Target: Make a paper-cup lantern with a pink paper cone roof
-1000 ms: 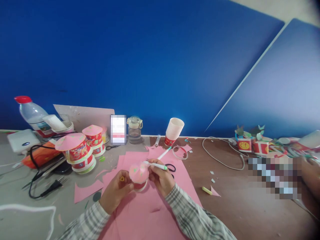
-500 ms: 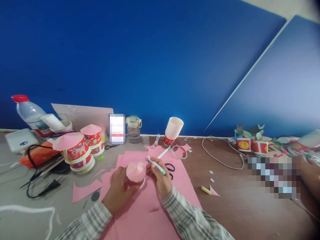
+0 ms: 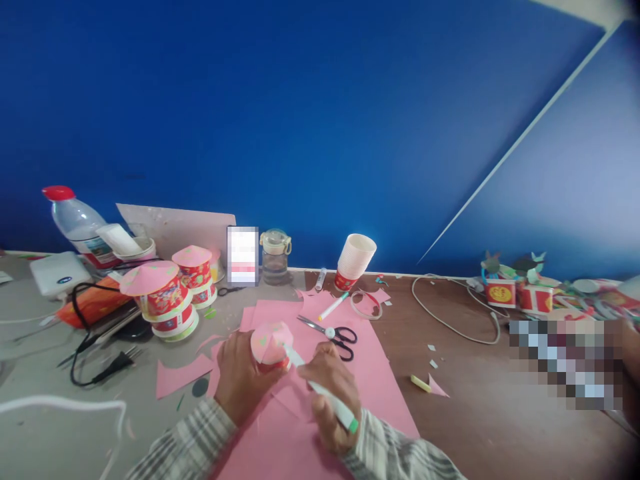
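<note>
A small red paper cup (image 3: 281, 365) with a pink cone-shaped paper roof (image 3: 269, 341) stands on pink paper sheets (image 3: 380, 407). My left hand (image 3: 241, 377) wraps round its left side. Between the fingers of my right hand (image 3: 336, 393) is a white marker (image 3: 333, 400) with a green end; its other end reaches the roof's right side. Green marks dot the roof. Just beyond my right hand lie black-handled scissors (image 3: 330, 332) with their blades slightly apart. Another white marker (image 3: 333, 307) rests farther back on the paper.
At left stand roofed red cups (image 3: 163, 293), a red-capped bottle (image 3: 80, 223) and a black plug (image 3: 117, 365). A glass jar (image 3: 275, 257) and a tilted cup stack (image 3: 356, 260) line the blue partition. At far right are a cable (image 3: 450, 327), decorated cups (image 3: 501, 292) and another person's hand (image 3: 631, 353).
My right hand has moved down and turned, bringing the marker's tip to the pink roof. The scissors now show fully behind it. The view has shifted slightly.
</note>
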The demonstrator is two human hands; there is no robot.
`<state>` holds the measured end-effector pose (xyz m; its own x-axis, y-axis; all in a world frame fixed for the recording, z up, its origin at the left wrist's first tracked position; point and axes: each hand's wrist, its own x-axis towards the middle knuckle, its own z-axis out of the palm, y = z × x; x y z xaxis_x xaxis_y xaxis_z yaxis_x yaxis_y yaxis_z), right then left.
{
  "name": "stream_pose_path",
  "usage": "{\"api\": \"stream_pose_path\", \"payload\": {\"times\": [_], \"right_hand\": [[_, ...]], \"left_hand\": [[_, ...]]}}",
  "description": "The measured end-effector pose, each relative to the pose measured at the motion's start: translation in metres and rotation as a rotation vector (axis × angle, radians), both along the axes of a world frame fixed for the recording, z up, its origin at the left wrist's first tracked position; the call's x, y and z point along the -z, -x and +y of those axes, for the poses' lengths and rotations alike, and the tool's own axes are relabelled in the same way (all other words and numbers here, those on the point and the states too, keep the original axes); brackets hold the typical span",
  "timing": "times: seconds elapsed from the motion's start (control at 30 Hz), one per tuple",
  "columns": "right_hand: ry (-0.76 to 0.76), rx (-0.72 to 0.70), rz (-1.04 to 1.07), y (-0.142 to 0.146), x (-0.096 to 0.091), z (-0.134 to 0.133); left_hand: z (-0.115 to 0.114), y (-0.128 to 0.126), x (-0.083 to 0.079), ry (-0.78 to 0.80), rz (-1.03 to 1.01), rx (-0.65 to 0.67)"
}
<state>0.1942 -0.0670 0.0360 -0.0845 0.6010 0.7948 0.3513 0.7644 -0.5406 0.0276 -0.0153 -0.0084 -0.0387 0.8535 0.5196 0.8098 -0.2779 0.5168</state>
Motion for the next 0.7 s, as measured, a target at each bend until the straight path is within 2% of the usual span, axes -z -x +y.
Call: {"api": "stream_pose_path", "payload": {"times": [0.17,0.33,0.47,0.7], "right_hand": [[-0.095,0.004,-0.139,0.003,-0.001,0.000],[-0.086,0.050,-0.172,0.002,-0.008,0.001],[-0.072,0.067,-0.197,0.002,-0.013,0.000],[-0.060,0.057,-0.164,0.004,0.000,0.004]], "left_hand": [[-0.001,-0.002,0.003,-0.019,0.009,0.013],[-0.002,-0.002,0.000,0.070,0.052,0.037],[-0.002,-0.002,-0.001,0.080,0.072,0.037],[-0.002,-0.001,0.001,0.077,0.082,0.036]]}}
